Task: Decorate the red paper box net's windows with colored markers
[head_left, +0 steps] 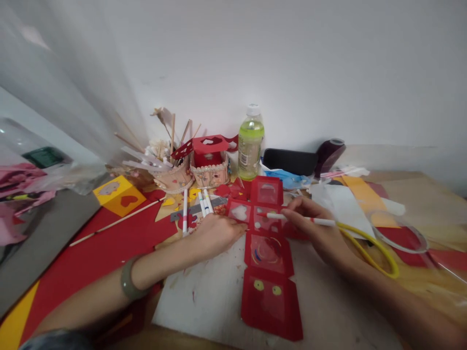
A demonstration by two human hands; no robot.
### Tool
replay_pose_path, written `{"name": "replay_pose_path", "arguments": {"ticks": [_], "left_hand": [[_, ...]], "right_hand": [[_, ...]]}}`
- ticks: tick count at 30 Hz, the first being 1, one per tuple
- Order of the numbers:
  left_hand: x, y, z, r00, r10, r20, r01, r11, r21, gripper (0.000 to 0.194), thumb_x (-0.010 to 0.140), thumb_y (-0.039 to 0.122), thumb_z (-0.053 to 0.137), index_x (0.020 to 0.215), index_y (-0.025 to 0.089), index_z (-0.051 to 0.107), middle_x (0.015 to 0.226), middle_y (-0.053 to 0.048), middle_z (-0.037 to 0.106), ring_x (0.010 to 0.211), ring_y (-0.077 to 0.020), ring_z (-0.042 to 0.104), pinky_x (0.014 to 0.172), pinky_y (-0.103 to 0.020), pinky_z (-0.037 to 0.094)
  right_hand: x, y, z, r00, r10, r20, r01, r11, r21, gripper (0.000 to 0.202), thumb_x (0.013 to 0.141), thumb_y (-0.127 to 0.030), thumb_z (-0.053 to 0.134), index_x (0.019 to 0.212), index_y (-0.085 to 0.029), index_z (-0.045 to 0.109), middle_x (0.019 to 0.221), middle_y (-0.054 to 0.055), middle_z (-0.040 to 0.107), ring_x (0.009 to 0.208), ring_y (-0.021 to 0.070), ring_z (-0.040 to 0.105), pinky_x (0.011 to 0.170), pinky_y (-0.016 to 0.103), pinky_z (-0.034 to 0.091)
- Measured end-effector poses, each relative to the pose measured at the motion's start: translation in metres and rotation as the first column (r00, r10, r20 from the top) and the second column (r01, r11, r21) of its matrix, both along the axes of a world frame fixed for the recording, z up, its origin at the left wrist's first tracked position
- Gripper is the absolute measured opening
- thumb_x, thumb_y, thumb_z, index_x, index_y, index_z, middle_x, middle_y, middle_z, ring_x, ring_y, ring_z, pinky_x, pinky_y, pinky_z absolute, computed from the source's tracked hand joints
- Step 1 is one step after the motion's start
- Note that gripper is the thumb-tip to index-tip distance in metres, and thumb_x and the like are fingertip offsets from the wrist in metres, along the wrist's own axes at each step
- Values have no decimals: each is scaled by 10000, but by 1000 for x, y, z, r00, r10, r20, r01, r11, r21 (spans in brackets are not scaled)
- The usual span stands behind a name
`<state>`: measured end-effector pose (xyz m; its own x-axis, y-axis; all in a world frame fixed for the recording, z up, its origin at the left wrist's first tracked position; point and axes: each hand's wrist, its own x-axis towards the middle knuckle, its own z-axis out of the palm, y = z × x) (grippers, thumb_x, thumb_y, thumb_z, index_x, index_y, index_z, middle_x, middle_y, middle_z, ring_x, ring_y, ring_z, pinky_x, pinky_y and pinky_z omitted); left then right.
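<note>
A red paper cutout (268, 304) shaped like an unfolded box lies on a white board (204, 296), with clear film panels over its openings. My right hand (310, 218) is closed round a white marker (323, 221), whose red tip points left over a middle panel. At the cutout's left edge rests my left hand (221, 233), its fingertips on or beside the red paper; whether they pinch it is unclear. Two pale yellow ovals show on the lowest panel, and coloured curved lines mark the panel above.
Behind the cutout stand a green drink bottle (251, 146), two decorated baskets and a black phone (290, 161). Several white markers lie left of centre. A yellow box (118, 195) and red paper are at the left; yellow tape rings (386, 262) at the right.
</note>
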<state>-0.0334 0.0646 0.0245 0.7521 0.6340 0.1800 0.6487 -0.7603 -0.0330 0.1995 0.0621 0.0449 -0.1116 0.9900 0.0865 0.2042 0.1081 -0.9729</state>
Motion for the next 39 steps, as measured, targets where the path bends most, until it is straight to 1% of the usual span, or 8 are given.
{"name": "replay_pose_path", "arguments": {"ticks": [4,8,13,18,23,32,36,39], "left_hand": [[-1,-1,-7,998,-6,-61,7,1000,14,265,914,159,399,1037,184,632,647,-17,652,544,-153,601,478,-228,427],[-1,-1,-11,990,-39,-137,46,998,47,352,905,127,393,1222,174,538,621,-13,629,531,-164,602,457,-240,414],[-1,-1,-9,976,-75,-204,80,997,16,388,875,77,434,1247,166,501,670,5,653,571,-163,627,463,-240,409],[0,-2,-7,968,-102,-230,112,993,32,423,851,34,432,1264,115,462,686,8,654,584,-163,629,466,-251,412],[0,-3,-8,965,-112,-238,130,989,64,395,855,38,437,1241,116,471,684,10,644,579,-154,618,462,-246,402],[0,-2,-7,962,-145,-230,167,983,79,374,873,20,396,1236,79,465,670,0,633,579,-155,616,474,-249,411],[-1,-2,-10,966,-143,-215,164,983,83,360,877,32,398,1225,81,476,669,-5,633,571,-162,614,468,-254,412],[-1,-2,-10,963,-143,-228,165,983,85,384,863,20,407,1236,92,465,678,-5,641,566,-148,606,473,-242,411]], "right_hand": [[-7,5,-5,997,73,32,-73,997,-2,267,760,-360,626,617,-206,462,570,-52,452,506,97,391,464,234,279],[2,0,-6,998,48,28,-48,999,1,205,772,-319,616,680,-217,464,625,-47,481,540,106,414,483,233,301],[12,-6,-9,993,5,114,-7,1000,12,243,768,-312,601,615,-221,435,591,-41,474,532,123,416,484,249,309],[14,-11,-15,977,41,208,-59,995,84,216,798,-273,585,644,-225,441,610,-33,492,551,135,453,485,249,337],[11,-15,-18,927,126,354,-178,977,118,194,848,-296,540,683,-220,473,638,-17,540,564,136,486,505,249,388],[8,-14,-25,912,130,388,-171,983,72,219,868,-369,527,718,-219,473,623,-16,541,547,133,481,492,247,385],[7,-14,-21,907,158,390,-195,979,59,241,871,-377,505,696,-215,471,621,-9,547,547,135,479,490,248,383],[7,-14,-19,913,128,388,-172,982,81,248,869,-375,504,685,-214,461,619,-10,545,545,132,478,487,244,384]]}}
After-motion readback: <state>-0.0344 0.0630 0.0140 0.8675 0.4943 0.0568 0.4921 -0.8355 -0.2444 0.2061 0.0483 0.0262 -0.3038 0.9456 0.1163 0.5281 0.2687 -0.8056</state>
